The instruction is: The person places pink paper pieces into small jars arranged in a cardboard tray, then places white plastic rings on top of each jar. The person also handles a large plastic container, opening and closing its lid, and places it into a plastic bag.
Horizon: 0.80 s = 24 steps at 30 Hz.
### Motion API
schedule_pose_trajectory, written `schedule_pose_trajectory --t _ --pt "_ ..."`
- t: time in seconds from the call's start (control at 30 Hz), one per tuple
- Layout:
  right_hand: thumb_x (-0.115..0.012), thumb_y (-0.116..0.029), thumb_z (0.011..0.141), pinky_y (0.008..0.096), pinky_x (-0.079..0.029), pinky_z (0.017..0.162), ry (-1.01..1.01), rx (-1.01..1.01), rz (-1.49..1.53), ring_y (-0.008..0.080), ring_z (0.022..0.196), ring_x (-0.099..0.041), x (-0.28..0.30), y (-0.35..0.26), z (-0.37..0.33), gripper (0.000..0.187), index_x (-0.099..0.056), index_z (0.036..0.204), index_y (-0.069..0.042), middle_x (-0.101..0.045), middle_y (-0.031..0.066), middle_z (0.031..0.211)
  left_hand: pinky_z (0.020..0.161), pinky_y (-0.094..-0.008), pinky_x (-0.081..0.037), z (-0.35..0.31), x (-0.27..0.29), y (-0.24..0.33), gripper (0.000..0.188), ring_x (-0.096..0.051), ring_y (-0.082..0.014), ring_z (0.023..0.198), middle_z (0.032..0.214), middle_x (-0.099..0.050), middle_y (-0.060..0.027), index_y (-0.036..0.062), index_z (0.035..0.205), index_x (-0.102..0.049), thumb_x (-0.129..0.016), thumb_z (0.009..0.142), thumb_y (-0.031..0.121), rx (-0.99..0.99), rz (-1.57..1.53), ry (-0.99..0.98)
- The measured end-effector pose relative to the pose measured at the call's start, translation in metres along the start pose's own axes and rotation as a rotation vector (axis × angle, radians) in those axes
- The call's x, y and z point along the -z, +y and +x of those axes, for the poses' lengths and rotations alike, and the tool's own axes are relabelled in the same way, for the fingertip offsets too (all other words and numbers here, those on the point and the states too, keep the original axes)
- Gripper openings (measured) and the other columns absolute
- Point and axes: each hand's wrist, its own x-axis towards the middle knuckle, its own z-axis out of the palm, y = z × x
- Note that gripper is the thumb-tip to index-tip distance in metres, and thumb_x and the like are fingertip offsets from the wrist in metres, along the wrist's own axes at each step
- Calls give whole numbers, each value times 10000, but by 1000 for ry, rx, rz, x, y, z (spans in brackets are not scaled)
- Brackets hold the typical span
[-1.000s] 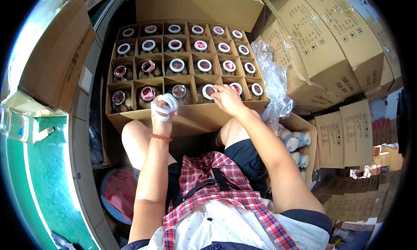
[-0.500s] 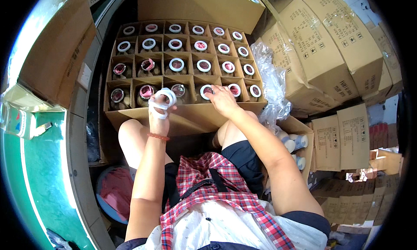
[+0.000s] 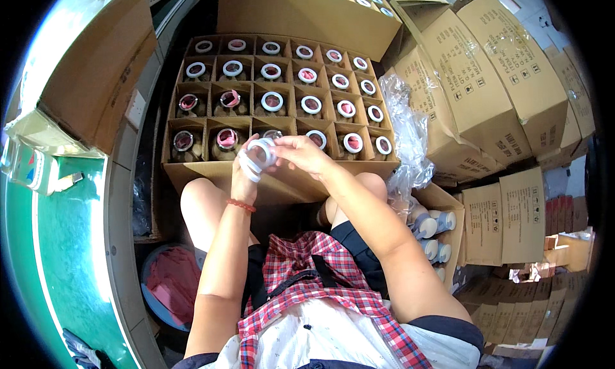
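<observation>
My left hand (image 3: pixel 243 182) is closed round several white rings (image 3: pixel 251 168), held above the near edge of a divided cardboard box (image 3: pixel 211 172). My right hand (image 3: pixel 304 156) reaches across to them, its fingertips pinching the edge of one white ring (image 3: pixel 269 145). Below my hands, glass jars stand upright in the box's compartments, some with pink material inside. Most mouths carry a white ring, such as the near-row jar (image 3: pixel 353 143). A jar at the near left (image 3: pixel 184 140) and its pink-filled neighbour (image 3: pixel 227 138) have bare rims. The jar behind my fingers is partly hidden.
Crumpled clear plastic (image 3: pixel 410 135) lies along the box's right side. An open carton of white-capped containers (image 3: pixel 428 248) stands by my right leg. Stacked cartons (image 3: pixel 477 106) rise at right. At left are a green work surface (image 3: pixel 67 241) and a blue tub (image 3: pixel 154 292) with pink cloth.
My right hand has left the ringed jar in the near row and moved left to the rings in my left hand. The whole view has shifted slightly.
</observation>
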Motion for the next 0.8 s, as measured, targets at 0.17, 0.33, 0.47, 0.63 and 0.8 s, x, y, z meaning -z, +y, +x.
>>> schedule_pose_trajectory --t 0.17,0.33,0.47,0.63,0.8 --pt "-611 -163 891 184 -468 521 150 12 87 75 683 -600 9 13 23 240 -628 1076 -11 -655 23 872 611 -277 -549 -3 8 2 430 -643 -222 853 1069 -590 -121 -9 1223 -464 -491 956 328 -120 97 133" --pt "-638 -167 837 370 -495 564 387 277 -557 223 678 -658 23 32 44 220 -591 1016 -47 -671 132 768 540 -268 -503 -1 20 7 346 -665 -225 791 980 -631 -94 6 1113 -532 -514 944 307 -120 75 194" --pt "-591 -212 841 446 -504 625 438 442 -1023 349 727 -638 21 35 46 194 -610 983 -81 -651 135 816 427 -202 -436 -1 19 10 393 -679 -219 776 1054 -626 -115 -8 1159 -519 -512 944 320 -46 129 122" --pt "-547 -223 863 427 -511 648 416 462 -1358 302 823 -615 5 34 37 194 -616 968 -75 -572 114 864 606 -236 -475 -2 10 5 369 -646 -154 810 976 -643 -77 0 1128 -554 -521 944 318 43 217 -23" --pt "-600 -217 839 411 -506 706 362 526 -1301 276 935 -596 20 37 37 232 -632 1039 -104 -572 77 998 399 -172 -348 -2 3 7 400 -666 -129 791 946 -654 -64 21 1146 -547 -483 953 365 25 300 -52"
